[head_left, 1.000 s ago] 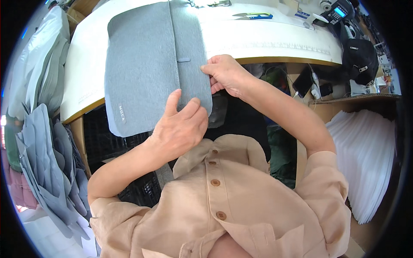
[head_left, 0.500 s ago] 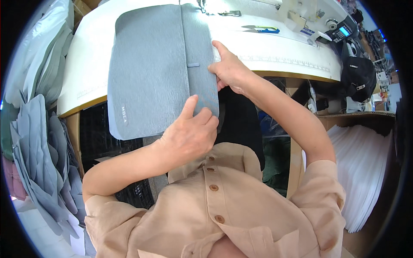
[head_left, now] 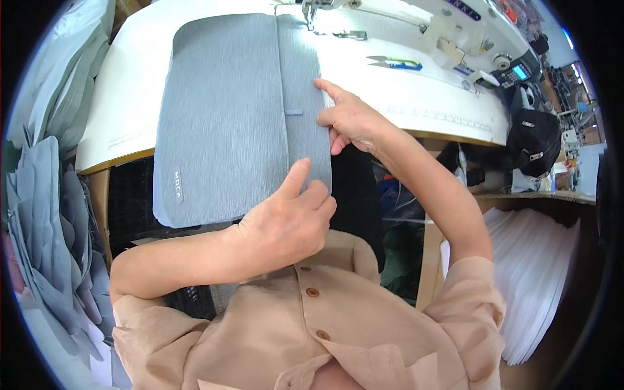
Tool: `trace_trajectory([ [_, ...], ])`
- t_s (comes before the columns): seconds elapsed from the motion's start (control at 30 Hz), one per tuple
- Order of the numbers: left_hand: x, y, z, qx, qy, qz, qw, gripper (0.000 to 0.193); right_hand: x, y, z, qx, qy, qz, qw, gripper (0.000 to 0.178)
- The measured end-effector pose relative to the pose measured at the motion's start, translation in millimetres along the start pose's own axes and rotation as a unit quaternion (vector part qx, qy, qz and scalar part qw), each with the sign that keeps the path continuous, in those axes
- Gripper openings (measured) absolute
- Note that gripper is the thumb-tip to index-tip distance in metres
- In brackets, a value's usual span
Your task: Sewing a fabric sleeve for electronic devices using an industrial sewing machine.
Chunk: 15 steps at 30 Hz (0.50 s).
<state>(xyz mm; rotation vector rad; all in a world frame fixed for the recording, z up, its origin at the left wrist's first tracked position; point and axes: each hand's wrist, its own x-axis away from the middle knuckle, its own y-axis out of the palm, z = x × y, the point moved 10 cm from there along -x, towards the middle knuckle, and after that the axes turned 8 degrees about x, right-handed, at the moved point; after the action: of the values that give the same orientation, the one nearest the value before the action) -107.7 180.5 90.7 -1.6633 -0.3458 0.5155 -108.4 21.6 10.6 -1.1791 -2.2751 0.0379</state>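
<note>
A grey fabric panel with rounded corners lies on the white sewing table, its near part hanging over the front edge. A lengthwise seam divides it, with a small pale tab to the right of the seam and a small label at the lower left. My left hand is closed on the panel's near right edge, thumb on top and the fingers curled. At the right edge my right hand pinches the panel, its forefinger stretched along the border. The presser foot of a sewing machine stands just beyond the panel's far end.
Thread snips lie on the table to the right. A control panel with a lit display and a black bag are farther right. Grey fabric pieces hang at left; a box of white sheets stands at right.
The whole view has shifted slightly, bringing more of the sewing machine into sight. Both hands keep about the same places on the fabric panel.
</note>
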Motion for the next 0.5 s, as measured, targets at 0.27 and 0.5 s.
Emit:
trace_trajectory([
  [0.27, -26.8, 22.7, -40.6, 0.024, -0.006, 0.028, 0.999, 0.005, -35.2, -19.6, 0.1, 0.001, 0.040, -0.054, 0.998, 0.077],
  [0.5, -45.1, 31.4, -95.7, 0.002, -0.039, 0.020, 0.999, 0.007, -70.6, -42.5, -14.2, 0.024, 0.041, -0.028, 0.998, 0.074],
])
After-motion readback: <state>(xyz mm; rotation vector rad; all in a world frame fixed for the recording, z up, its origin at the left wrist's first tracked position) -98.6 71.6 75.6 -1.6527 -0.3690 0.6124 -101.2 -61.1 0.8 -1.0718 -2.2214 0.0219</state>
